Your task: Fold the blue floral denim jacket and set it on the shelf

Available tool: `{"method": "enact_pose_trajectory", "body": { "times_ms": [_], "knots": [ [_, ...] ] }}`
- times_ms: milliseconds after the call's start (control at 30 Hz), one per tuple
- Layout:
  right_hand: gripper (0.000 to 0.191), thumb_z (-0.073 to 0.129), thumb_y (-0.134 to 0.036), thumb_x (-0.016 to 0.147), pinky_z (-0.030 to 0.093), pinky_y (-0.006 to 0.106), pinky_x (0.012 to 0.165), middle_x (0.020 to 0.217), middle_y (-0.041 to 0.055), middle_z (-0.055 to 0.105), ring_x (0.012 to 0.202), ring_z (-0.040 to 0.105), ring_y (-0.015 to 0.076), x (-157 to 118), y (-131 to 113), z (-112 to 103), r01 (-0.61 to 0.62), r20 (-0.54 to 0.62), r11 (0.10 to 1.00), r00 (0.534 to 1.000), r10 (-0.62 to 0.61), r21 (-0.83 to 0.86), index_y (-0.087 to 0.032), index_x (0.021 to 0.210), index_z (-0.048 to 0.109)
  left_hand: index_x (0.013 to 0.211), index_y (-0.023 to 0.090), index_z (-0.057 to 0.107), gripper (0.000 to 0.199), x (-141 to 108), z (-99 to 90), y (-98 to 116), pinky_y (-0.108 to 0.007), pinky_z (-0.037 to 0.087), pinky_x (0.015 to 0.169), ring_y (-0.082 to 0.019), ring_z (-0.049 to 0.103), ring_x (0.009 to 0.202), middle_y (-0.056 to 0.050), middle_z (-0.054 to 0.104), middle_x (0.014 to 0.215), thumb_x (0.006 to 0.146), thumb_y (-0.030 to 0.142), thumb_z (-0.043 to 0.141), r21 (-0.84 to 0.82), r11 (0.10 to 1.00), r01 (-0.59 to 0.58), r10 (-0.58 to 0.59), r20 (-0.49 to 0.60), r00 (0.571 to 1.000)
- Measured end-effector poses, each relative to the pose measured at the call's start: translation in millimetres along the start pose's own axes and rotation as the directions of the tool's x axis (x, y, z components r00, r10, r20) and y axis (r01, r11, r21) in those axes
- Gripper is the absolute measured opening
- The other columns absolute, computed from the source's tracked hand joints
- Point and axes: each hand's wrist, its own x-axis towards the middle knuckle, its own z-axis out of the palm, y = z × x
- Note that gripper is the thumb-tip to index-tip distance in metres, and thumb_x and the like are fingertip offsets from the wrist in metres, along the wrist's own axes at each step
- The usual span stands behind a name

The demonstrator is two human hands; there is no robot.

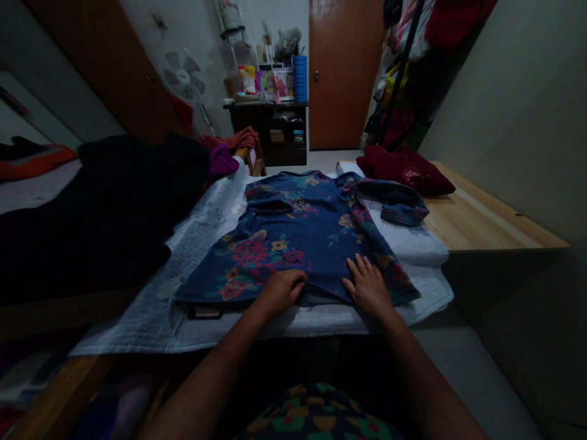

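A blue floral garment (302,232) lies spread out on a light quilted cloth (192,244), its lower edge towards me. Its left sleeve is folded inward over the body, and the right sleeve bends out to the right. My left hand (282,292) pinches the lower hem near the middle, fingers curled. My right hand (367,282) rests flat on the garment to the right of it, fingers spread, close to the hem.
Dark clothes (92,214) are heaped at the left. A dark red folded cloth (406,171) sits on the wooden board (486,214) at the right. Behind stand a fan (183,76), a dark shelf (270,137) and a brown door (339,79).
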Motion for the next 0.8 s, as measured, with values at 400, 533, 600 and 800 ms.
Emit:
{"method": "enact_pose_trajectory", "body": {
  "times_ms": [400, 533, 600, 800],
  "knots": [
    [0.061, 0.039, -0.047, 0.096, 0.018, 0.045, 0.116, 0.159, 0.0098, 0.025, 0.145, 0.021, 0.0286, 1, -1, 1, -0.018, 0.009, 1.0, 1.0, 0.018, 0.007, -0.019, 0.15, 0.035, 0.079, 0.02, 0.065, 0.02, -22, 17.1, 3, -0.031, 0.044, 0.074, -0.02, 0.053, 0.089, -0.006, 0.061, 0.097, 0.082, 0.005, 0.053, 0.358, 0.93, -0.081, 0.107, -0.052, 0.993],
    [0.061, 0.039, -0.047, 0.096, 0.017, 0.045, 0.116, 0.159, 0.0104, 0.025, 0.146, 0.02, 0.0288, 1, -1, 0, -0.022, 0.009, 1.0, 1.0, 0.022, 0.015, -0.019, 0.15, 0.035, 0.108, 0.021, 0.064, 0.023, -34, 22.7, 2, -0.037, 0.046, 0.085, -0.022, 0.052, 0.103, -0.009, 0.06, 0.117, 0.086, 0.017, 0.057, 0.403, 0.905, -0.136, 0.169, -0.048, 0.984],
    [0.062, 0.039, -0.048, 0.096, 0.017, 0.045, 0.116, 0.159, 0.0106, 0.024, 0.146, 0.019, 0.0287, 1, -1, 0, -0.021, 0.012, 1.0, 1.0, 0.02, 0.024, -0.019, 0.15, 0.035, 0.112, 0.02, 0.062, 0.028, -36, 20.2, 2, -0.038, 0.047, 0.088, -0.023, 0.052, 0.105, -0.009, 0.06, 0.119, 0.085, 0.028, 0.063, 0.375, 0.913, -0.161, 0.185, -0.03, 0.982],
    [0.062, 0.039, -0.05, 0.095, 0.018, 0.045, 0.116, 0.159, 0.0101, 0.026, 0.146, 0.02, 0.0286, 1, -2, 2, -0.032, 0.009, 0.998, 0.999, 0.032, 0.057, -0.019, 0.149, 0.037, 0.097, 0.02, 0.065, 0.012, -30, 20.1, 8, -0.036, 0.047, 0.083, -0.022, 0.056, 0.099, -0.008, 0.062, 0.109, 0.086, 0.024, 0.061, 0.428, 0.874, -0.231, 0.246, 0.022, 0.969]
  ]
}}
